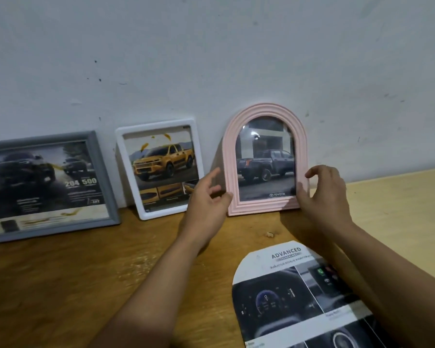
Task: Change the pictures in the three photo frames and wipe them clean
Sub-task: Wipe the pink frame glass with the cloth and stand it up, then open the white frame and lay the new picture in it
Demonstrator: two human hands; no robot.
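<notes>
Against a scuffed pale wall, at the wooden desk's (60,285) back edge, the pink arched plastic photo frame (265,159) is standing upright between both hands, left hand (207,204) and right hand (324,194) flanking its lower sides, fingers loosely spread, gripping nothing.

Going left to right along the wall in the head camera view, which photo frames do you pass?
Grey frame → white frame → pink arched frame, which has the left hand at its left edge and the right hand at its right edge.
</notes>
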